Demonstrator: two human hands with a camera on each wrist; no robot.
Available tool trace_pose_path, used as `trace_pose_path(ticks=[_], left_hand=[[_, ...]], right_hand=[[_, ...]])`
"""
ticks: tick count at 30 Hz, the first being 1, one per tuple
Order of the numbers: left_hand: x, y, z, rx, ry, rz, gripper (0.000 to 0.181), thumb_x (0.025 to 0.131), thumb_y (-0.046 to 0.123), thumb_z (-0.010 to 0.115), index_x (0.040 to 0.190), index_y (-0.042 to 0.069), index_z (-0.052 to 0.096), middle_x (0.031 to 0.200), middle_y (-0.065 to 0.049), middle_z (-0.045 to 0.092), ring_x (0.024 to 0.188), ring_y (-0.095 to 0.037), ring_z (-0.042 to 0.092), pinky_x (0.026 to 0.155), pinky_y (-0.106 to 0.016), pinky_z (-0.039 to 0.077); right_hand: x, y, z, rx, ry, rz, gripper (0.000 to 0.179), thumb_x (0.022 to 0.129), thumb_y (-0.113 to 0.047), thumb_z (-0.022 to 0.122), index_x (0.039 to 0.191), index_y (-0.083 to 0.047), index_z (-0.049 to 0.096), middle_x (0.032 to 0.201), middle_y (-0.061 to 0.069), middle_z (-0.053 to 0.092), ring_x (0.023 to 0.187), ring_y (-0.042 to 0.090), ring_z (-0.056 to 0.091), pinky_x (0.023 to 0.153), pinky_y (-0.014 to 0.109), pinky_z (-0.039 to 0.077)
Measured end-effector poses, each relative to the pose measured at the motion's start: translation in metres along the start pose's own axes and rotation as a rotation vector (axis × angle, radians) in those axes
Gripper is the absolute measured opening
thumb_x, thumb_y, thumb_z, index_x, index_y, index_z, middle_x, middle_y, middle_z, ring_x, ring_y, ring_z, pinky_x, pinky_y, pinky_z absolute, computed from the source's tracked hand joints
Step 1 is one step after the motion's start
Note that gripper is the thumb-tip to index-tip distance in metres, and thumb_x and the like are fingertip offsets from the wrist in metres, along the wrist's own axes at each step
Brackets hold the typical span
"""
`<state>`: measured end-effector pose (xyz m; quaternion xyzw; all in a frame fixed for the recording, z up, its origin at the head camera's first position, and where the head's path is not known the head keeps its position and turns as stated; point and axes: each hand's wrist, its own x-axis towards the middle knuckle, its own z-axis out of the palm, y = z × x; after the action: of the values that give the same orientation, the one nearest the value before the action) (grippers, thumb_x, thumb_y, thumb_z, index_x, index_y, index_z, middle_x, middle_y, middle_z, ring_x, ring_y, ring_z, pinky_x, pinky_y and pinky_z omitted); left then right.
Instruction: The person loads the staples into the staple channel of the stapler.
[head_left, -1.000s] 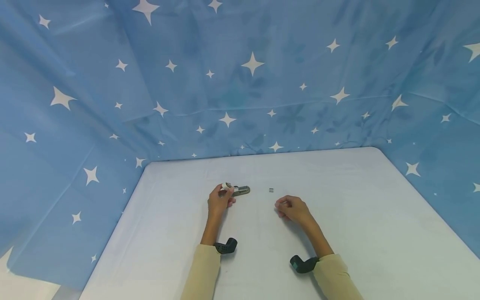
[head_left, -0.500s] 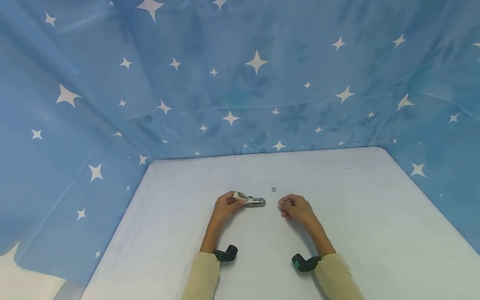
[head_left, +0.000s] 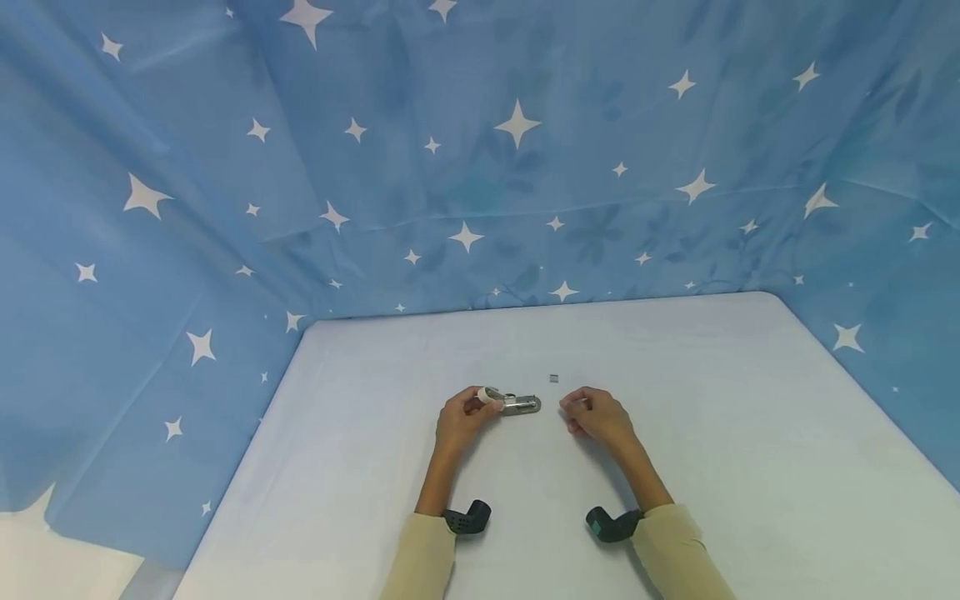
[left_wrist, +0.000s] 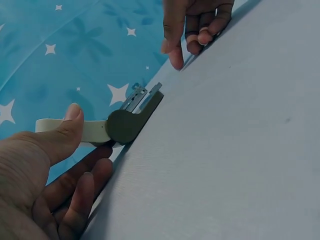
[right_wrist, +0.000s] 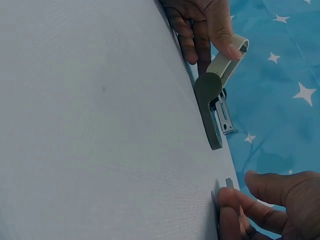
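An opened stapler [head_left: 519,405], with a dark green base and a cream top arm swung far back, rests on the table. Its metal magazine [right_wrist: 225,116] stands exposed. My left hand [head_left: 459,422] grips the cream arm [left_wrist: 95,131], thumb over it and fingers low near the tabletop. A small grey strip of staples [head_left: 553,378] lies apart, to the right of and beyond the stapler. Just nearer than that strip, my right hand [head_left: 600,417] hovers at the table with fingers loosely bent. Thumb and forefinger are apart in the right wrist view, and nothing shows between them.
A white-covered table [head_left: 675,467] spreads under both hands. Behind it and at its sides hangs a blue curtain [head_left: 420,167] with white stars. Dark cameras are strapped on both wrists, below light yellow sleeves [head_left: 422,554].
My left hand has brought the stapler to the right and nearer, mostly in the first half second. The right hand has hardly moved; the staple strip stays on the table.
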<state>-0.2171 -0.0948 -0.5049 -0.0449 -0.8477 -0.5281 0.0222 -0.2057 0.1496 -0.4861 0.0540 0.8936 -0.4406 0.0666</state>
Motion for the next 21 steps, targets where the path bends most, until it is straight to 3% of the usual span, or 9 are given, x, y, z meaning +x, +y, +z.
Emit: trace_pose_path(ticks=[14, 21], left_hand=[[0.0, -0.001, 0.004, 0.021, 0.07, -0.02, 0.038, 0.084, 0.04, 0.075, 0.112, 0.013, 0.071, 0.103, -0.009, 0.076, 0.096, -0.025, 0.071, 0.09, -0.045, 0.051], [0.0, 0.001, 0.005, -0.007, 0.07, -0.03, 0.04, 0.084, 0.04, 0.075, 0.115, 0.014, 0.07, 0.106, -0.009, 0.075, 0.099, -0.026, 0.071, 0.09, -0.044, 0.051]], right_hand=[[0.006, 0.0, 0.005, -0.022, 0.015, 0.021, 0.026, 0.096, -0.026, 0.06, 0.108, -0.004, 0.067, 0.068, 0.0, 0.067, 0.058, 0.011, 0.061, 0.059, 0.027, 0.042], [0.013, -0.002, 0.006, -0.022, 0.028, 0.027, 0.028, 0.097, -0.029, 0.058, 0.11, -0.005, 0.066, 0.073, 0.003, 0.067, 0.06, 0.012, 0.062, 0.062, 0.029, 0.042]])
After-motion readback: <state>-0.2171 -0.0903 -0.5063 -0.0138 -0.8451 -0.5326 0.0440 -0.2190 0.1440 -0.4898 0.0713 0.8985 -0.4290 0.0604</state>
